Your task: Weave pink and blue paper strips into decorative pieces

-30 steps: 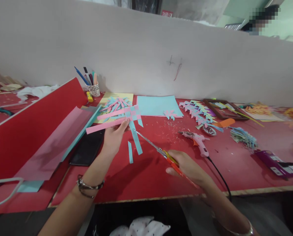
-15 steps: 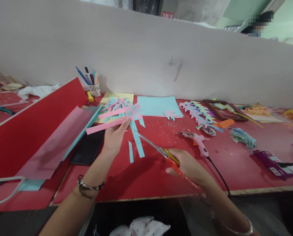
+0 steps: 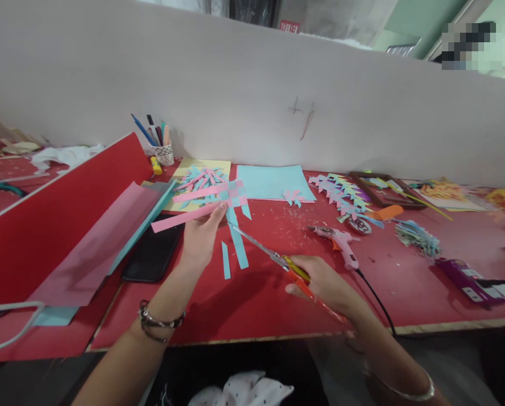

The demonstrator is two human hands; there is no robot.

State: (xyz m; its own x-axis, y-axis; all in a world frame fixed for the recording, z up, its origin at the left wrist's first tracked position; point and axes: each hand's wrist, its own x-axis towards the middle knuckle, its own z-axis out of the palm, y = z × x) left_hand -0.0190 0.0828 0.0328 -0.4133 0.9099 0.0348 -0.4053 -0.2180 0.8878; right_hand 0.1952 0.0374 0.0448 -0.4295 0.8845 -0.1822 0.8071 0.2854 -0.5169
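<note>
Big red table (image 3: 273, 316) here, so I'm placing everything off the pink glue gun (image 3: 340, 243) lying on it. The red board (image 3: 66, 220) is way left of the gun, the blue sheet (image 3: 269, 181) is behind it and to the left, and the zigzag garland (image 3: 339, 194) sits right behind it. Scissors (image 3: 277, 259) are in the air to the gun's left and a bit nearer me: right hand (image 3: 320, 279) has its fingers wrapped round the handles, tips up against a long blue tail (image 3: 240, 248), can't tell if they're biting in. That tail hangs off the pink-and-blue weave (image 3: 235, 192), further left of the gun, with the left hand (image 3: 201, 237) pinching its lower corner between thumb and fingers. Progress, as far as I can judge: the checkered middle looks woven, and one blue tail is short with a slanted end. The long blue one and two pink ones look untrimmed. Smallest bit is a blue offcut (image 3: 225, 260), on the table well left of the gun.
</note>
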